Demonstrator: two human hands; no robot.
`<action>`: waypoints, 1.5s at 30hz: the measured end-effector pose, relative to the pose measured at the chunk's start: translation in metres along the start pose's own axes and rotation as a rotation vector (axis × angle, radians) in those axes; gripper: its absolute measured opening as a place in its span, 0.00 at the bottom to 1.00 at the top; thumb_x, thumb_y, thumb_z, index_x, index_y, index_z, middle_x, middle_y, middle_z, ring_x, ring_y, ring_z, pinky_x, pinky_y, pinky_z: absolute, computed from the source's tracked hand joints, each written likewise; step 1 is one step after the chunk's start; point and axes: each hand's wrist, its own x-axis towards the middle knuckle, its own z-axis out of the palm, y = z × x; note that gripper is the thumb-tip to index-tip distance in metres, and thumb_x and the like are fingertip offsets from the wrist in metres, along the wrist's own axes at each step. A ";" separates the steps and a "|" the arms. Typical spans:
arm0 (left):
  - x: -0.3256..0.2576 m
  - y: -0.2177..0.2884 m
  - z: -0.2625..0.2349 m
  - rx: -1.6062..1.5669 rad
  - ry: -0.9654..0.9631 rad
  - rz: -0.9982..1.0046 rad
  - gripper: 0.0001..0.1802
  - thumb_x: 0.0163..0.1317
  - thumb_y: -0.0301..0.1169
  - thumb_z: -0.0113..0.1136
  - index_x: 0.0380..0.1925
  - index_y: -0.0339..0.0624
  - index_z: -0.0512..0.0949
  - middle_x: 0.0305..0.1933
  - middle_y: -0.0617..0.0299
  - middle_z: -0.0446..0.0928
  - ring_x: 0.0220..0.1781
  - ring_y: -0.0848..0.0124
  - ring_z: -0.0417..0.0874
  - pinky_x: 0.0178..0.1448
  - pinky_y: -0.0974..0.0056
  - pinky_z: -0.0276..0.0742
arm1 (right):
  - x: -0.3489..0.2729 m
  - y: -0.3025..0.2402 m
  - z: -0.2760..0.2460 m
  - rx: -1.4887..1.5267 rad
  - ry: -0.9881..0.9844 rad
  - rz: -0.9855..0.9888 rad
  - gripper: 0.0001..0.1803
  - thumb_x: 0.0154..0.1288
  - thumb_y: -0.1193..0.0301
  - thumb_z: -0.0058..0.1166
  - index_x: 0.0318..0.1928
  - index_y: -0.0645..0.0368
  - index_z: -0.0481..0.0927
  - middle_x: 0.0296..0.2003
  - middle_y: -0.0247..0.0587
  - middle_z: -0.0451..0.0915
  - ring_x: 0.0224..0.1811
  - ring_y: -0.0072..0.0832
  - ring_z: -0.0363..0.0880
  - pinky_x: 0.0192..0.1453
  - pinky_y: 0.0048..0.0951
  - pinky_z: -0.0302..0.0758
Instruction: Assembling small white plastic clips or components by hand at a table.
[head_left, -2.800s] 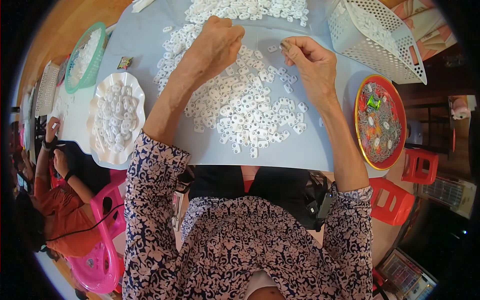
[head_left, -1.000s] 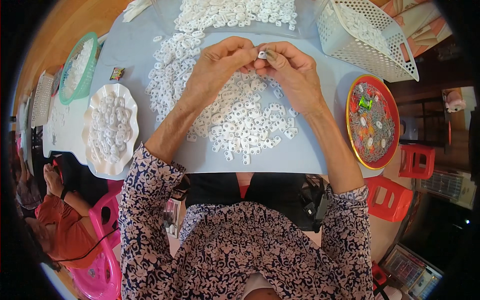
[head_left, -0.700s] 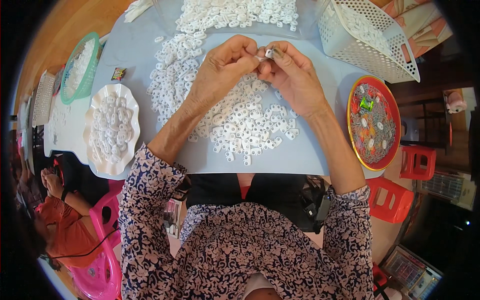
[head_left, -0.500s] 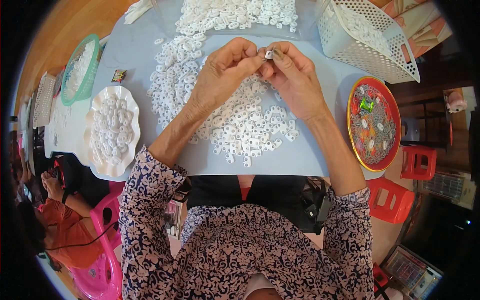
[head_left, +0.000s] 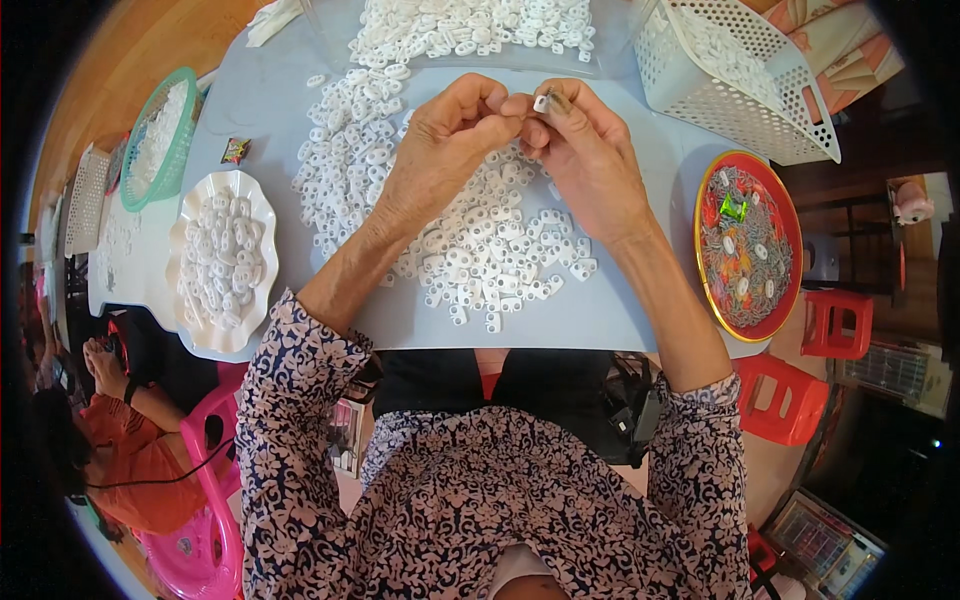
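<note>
Both hands are meeting above the heap of white plastic pieces on the grey counter. The right hand is pinching a small white piece between its fingers; the left hand is closing its fingertips against it. Left of the heap, a scalloped white dish is holding more pieces; right of it, a red tray; beyond, a white basket.

free: bare table edge | blocked: white pieces pile, basket, red plate
</note>
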 end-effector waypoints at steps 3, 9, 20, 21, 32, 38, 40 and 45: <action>0.003 -0.006 -0.007 -0.001 -0.002 0.010 0.06 0.62 0.24 0.53 0.39 0.35 0.72 0.33 0.66 0.77 0.38 0.79 0.76 0.47 0.72 0.72 | -0.001 0.001 -0.001 0.019 0.000 0.009 0.08 0.70 0.67 0.47 0.42 0.58 0.73 0.39 0.37 0.78 0.35 0.18 0.68 0.46 0.25 0.67; 0.006 -0.006 -0.008 0.044 -0.015 -0.089 0.09 0.62 0.26 0.54 0.40 0.34 0.76 0.31 0.64 0.78 0.35 0.77 0.76 0.45 0.71 0.73 | 0.001 0.002 -0.006 -0.041 0.045 -0.032 0.09 0.68 0.69 0.51 0.42 0.63 0.76 0.37 0.37 0.79 0.34 0.18 0.70 0.43 0.24 0.70; 0.009 0.000 -0.018 -0.187 -0.001 -0.176 0.11 0.66 0.31 0.51 0.35 0.33 0.78 0.27 0.59 0.78 0.32 0.73 0.75 0.39 0.69 0.72 | 0.001 -0.003 -0.008 -0.424 0.219 -0.114 0.11 0.64 0.74 0.56 0.45 0.66 0.79 0.33 0.33 0.80 0.32 0.15 0.73 0.40 0.18 0.74; 0.009 0.001 -0.017 -0.211 0.004 -0.182 0.11 0.66 0.31 0.51 0.35 0.33 0.78 0.27 0.59 0.78 0.32 0.73 0.75 0.39 0.69 0.72 | 0.000 -0.003 -0.004 -0.464 0.222 -0.121 0.11 0.63 0.75 0.57 0.45 0.66 0.78 0.34 0.34 0.81 0.33 0.15 0.74 0.40 0.18 0.74; 0.004 0.004 -0.013 -0.146 0.017 -0.154 0.12 0.65 0.32 0.51 0.35 0.33 0.78 0.27 0.59 0.78 0.31 0.74 0.75 0.39 0.70 0.72 | 0.001 0.003 -0.004 -0.550 0.167 -0.135 0.12 0.59 0.79 0.58 0.45 0.65 0.76 0.34 0.35 0.80 0.35 0.16 0.77 0.41 0.18 0.75; 0.004 0.002 -0.012 -0.013 -0.004 -0.038 0.12 0.65 0.33 0.52 0.34 0.35 0.79 0.25 0.60 0.79 0.30 0.76 0.76 0.38 0.71 0.71 | 0.000 0.002 -0.001 -0.575 0.207 -0.114 0.14 0.59 0.81 0.56 0.47 0.65 0.75 0.33 0.33 0.80 0.33 0.13 0.75 0.40 0.17 0.74; 0.004 0.004 -0.011 0.031 -0.003 -0.016 0.12 0.65 0.33 0.52 0.34 0.35 0.79 0.25 0.60 0.79 0.30 0.77 0.76 0.38 0.72 0.71 | 0.000 0.003 0.000 -0.580 0.202 -0.129 0.15 0.58 0.81 0.56 0.47 0.64 0.75 0.32 0.32 0.80 0.32 0.13 0.74 0.38 0.16 0.73; 0.005 0.002 -0.015 0.086 -0.032 0.036 0.12 0.66 0.33 0.51 0.35 0.34 0.78 0.25 0.61 0.79 0.29 0.78 0.75 0.37 0.72 0.71 | 0.000 0.001 0.003 -0.608 0.190 -0.139 0.15 0.58 0.81 0.55 0.47 0.64 0.75 0.31 0.31 0.80 0.30 0.12 0.74 0.36 0.16 0.72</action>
